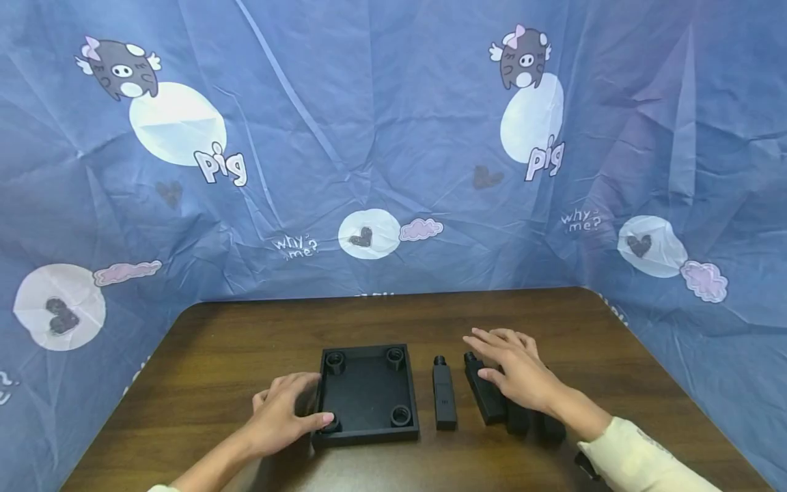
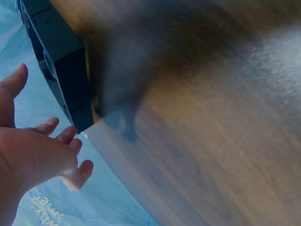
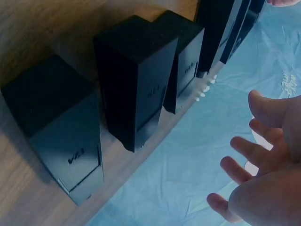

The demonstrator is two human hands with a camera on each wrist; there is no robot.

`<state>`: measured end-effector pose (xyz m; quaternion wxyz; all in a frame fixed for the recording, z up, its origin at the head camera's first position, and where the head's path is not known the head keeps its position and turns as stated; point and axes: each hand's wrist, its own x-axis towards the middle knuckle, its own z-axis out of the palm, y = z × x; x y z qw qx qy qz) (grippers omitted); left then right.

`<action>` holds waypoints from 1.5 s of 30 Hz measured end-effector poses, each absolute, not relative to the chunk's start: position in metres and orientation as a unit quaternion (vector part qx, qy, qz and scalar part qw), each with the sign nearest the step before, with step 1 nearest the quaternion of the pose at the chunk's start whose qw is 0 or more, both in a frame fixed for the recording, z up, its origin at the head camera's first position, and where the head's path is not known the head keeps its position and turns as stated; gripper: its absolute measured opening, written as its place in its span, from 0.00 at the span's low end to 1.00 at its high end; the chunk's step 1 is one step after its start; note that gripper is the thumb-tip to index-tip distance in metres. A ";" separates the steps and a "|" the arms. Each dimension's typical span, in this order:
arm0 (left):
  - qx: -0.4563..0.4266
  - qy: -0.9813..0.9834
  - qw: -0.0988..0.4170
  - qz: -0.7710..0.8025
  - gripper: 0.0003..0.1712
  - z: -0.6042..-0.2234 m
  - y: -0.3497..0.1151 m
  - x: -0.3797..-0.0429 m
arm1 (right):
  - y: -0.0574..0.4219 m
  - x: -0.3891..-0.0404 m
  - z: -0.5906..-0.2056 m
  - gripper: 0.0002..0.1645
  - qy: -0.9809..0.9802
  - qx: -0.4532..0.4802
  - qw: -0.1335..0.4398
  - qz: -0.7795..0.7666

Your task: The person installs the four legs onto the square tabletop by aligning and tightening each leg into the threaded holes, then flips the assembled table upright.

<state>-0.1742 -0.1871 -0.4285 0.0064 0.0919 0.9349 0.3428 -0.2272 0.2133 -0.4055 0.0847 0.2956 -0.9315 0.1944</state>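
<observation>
A shallow black square tray-like panel (image 1: 367, 389) lies on the table with a round socket in each corner. My left hand (image 1: 279, 417) is at its left edge, thumb over the near-left corner and fingers beside the rim; the left wrist view shows these fingers loosely spread. Right of the panel lies a black rectangular leg (image 1: 445, 396) with a threaded tip pointing away. My right hand (image 1: 522, 372) hovers over another such leg (image 1: 484, 393) and further black legs, its fingers extended and holding nothing. The right wrist view shows the legs' square ends, including the nearest leg (image 3: 66, 132).
The brown wooden table (image 1: 258, 335) has rounded far corners. Blue printed fabric (image 1: 393, 137) hangs behind it and along both sides. A small dark object (image 1: 587, 466) sits beside the right sleeve, partly hidden.
</observation>
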 end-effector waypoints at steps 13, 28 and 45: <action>0.112 0.924 0.017 0.365 0.45 -0.435 -0.188 -0.172 | 0.200 -0.226 -0.413 0.37 -0.917 0.359 0.066 0.158; 0.118 0.928 0.023 0.354 0.44 -0.442 -0.186 -0.170 | 0.175 -0.218 -0.428 0.45 -0.904 0.407 -0.025 0.133; 0.100 0.936 0.028 0.337 0.42 -0.445 -0.184 -0.171 | 0.163 -0.218 -0.443 0.36 -0.889 0.447 -0.004 0.104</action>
